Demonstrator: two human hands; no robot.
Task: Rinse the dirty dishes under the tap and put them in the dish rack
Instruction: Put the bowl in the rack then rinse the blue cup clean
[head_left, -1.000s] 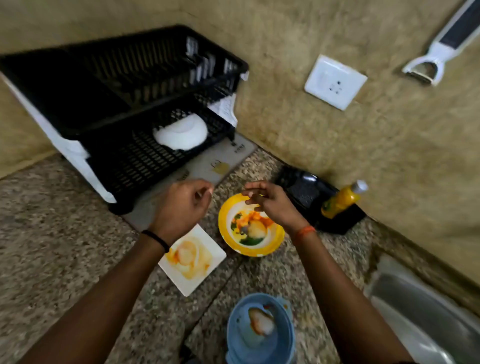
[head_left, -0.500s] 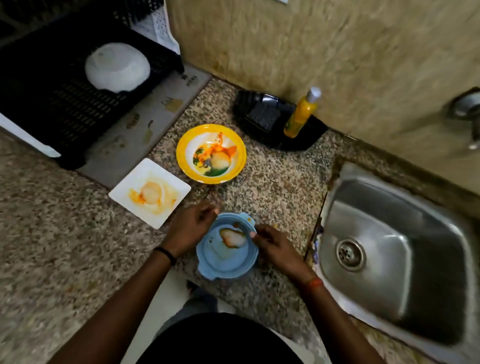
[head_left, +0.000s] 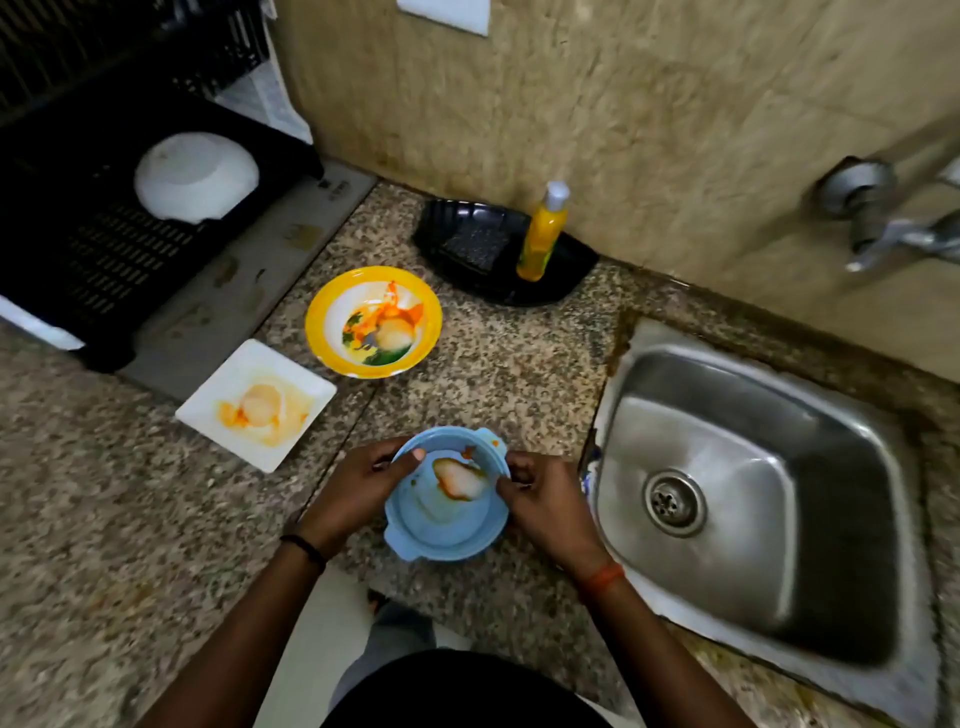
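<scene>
your left hand (head_left: 358, 486) grips the left rim of the blue bowl (head_left: 447, 519), thumb hooked over the edge into the inside, fingers curled under the outer wall. your right hand (head_left: 545, 501) closes on the opposite rim, fingertips pinching the edge by the small side handle. the bowl sits between both hands at the near edge of the speckled granite tabletop (head_left: 104, 519), and whether it rests on the stone or is just lifted cannot be told. inside it lies a pale smear ringed with orange sauce.

beyond the bowl, to the left, a white square plate (head_left: 255, 404) lies flat on the tabletop with orange and pale residue in its middle. just beside its far corner sits a round yellow-rimmed bowl (head_left: 373, 321), soiled with orange, green and a pale blob. the two are close but apart.

the black dish rack (head_left: 93, 249) fills the far left, on a grey mat (head_left: 244, 291). a white bowl (head_left: 196, 176) rests upside down on its lower level.

against the wall stands a black tray (head_left: 519, 260) holding a yellow bottle (head_left: 543, 234) upright and a dark scrubber. the steel sink (head_left: 743, 499) is set into the tabletop on your right, just beside your right hand, its drain visible. the tap (head_left: 893, 228) juts from the wall above it, blurred.
</scene>
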